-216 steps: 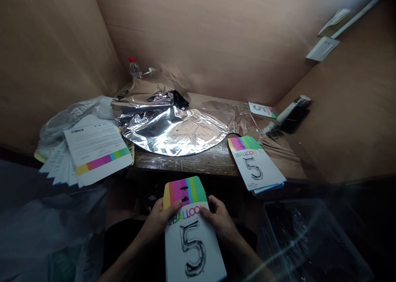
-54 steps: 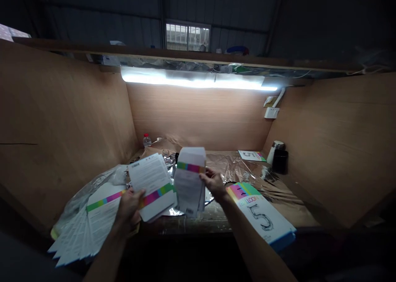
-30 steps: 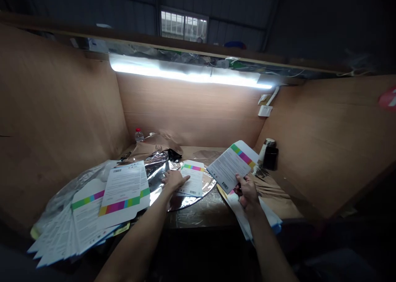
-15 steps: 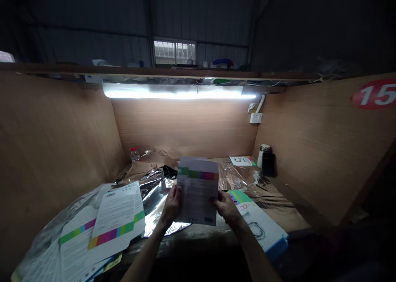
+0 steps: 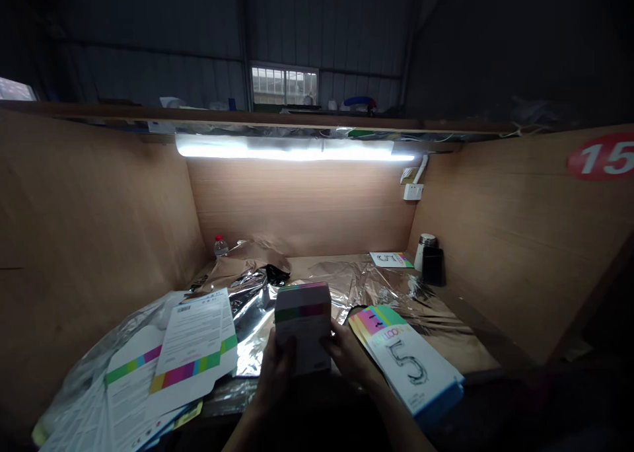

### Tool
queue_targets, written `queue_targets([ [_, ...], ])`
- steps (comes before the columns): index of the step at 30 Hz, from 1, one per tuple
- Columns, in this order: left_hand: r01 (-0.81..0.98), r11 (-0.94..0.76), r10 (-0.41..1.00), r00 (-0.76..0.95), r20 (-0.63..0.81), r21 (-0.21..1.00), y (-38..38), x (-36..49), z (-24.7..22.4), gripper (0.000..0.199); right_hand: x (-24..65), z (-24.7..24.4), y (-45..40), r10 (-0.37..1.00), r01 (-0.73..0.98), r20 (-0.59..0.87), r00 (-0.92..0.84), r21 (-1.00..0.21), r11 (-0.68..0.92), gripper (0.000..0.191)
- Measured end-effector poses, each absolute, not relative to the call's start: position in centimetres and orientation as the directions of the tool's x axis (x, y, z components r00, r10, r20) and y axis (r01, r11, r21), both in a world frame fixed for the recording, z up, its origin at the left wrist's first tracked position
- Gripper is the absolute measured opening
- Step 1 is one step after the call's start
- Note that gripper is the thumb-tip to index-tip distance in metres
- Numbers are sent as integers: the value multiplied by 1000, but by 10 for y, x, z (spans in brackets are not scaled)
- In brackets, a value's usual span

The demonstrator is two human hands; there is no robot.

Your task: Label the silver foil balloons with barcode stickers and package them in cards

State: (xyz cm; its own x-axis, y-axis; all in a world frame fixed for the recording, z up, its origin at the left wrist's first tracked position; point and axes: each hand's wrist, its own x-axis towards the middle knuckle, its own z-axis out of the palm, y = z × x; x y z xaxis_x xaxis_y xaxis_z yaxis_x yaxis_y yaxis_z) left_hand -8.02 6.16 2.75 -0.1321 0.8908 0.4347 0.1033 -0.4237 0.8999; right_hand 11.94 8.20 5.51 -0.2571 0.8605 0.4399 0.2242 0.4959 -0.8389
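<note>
Both my hands hold a folded white card packet [image 5: 302, 326] with a rainbow stripe, low over the front edge of the bench. My left hand [image 5: 277, 373] grips its lower left side, and my right hand [image 5: 348, 356] grips its right side. Beside my right hand lies a stack of balloon packaging cards [image 5: 406, 359], the top one printed with a silver "5". To the left of my left hand, fanned printed cards [image 5: 193, 346] with rainbow bands lie over a clear plastic bag [image 5: 113, 353]. Crumpled silver foil balloon sheeting [image 5: 252, 320] lies just behind the packet.
The bench [image 5: 222, 399] is walled by plywood panels on three sides. Copper-toned foil [image 5: 366, 290] spreads across the back, with a small "5" card [image 5: 391, 260]. A water bottle [image 5: 220, 246], a steel flask [image 5: 426, 247] and a black cup [image 5: 433, 268] stand at the back. A lit tube lamp [image 5: 292, 149] runs above.
My view has tilted slightly lower. The packet has dropped toward the bench and looks narrower, with both hands lowered alongside it. The "5" on the stack beside it now shows fully.
</note>
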Motion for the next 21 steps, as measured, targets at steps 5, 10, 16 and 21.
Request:
queue_targets([
  [5,586,-446,663,-292,690,677,54,-74,45,14,101,85,49,866,470,493,86,-786,401,36],
  [10,669,-656,509,51,859,349,31,-54,59,12,84,103,25,898,286,439,24,-864,414,35],
  [16,375,-599,724,-125,678,708,36,-86,105,63,137,119,56,879,246,364,-307,-862,443,25],
  [21,-59,-334,934,115,339,941,59,-105,106,50,144,125,92,731,132,301,-612,-873,469,18],
])
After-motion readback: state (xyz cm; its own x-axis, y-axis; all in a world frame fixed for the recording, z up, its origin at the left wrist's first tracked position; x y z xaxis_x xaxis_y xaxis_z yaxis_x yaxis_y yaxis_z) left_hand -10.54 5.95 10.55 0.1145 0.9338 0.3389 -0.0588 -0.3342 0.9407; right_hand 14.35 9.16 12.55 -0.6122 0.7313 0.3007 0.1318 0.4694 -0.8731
